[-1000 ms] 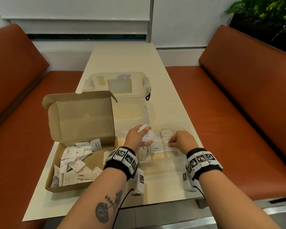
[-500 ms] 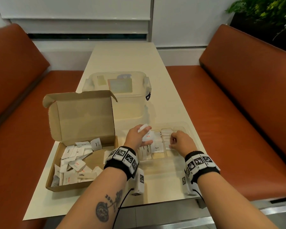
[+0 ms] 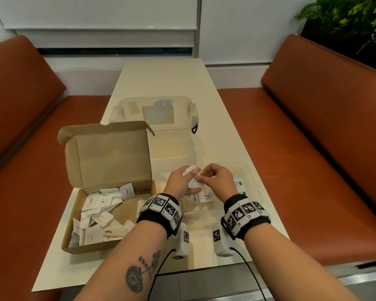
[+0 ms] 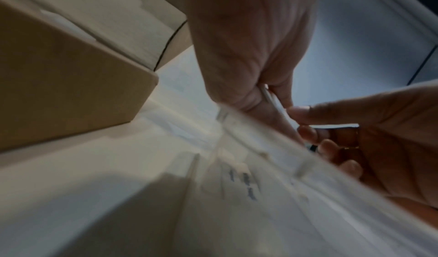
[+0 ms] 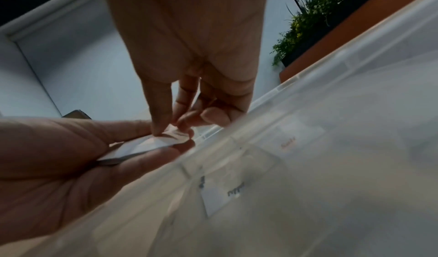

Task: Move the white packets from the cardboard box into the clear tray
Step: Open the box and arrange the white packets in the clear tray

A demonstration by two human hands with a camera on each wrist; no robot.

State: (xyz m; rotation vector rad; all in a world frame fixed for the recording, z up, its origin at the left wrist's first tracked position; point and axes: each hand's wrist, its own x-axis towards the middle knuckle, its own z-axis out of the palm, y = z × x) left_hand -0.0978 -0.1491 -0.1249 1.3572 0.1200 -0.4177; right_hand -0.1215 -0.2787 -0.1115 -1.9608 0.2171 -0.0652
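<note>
Over the clear tray (image 3: 251,177), my left hand (image 3: 188,180) grips a small stack of white packets (image 3: 193,184) between thumb and fingers. Meeting it from the right, my right hand (image 3: 204,177) pinches the end of one packet (image 5: 144,144) of that stack with thumb and forefinger. In the left wrist view the packet's edge (image 4: 272,101) runs between both hands. Several packets (image 3: 204,196) lie in the tray's compartments under the hands. The open cardboard box (image 3: 109,153) stands to the left, with many white packets (image 3: 100,216) loose in it.
A clear lidded container (image 3: 154,118) stands on the table just behind the box and tray. The cream table (image 3: 165,79) is narrow, with orange bench seats (image 3: 313,148) on both sides. A plant (image 3: 345,18) is at the far right.
My right hand has left the tray's right part and moved left and up to the packets in my left hand. The left hand has stayed over the tray.
</note>
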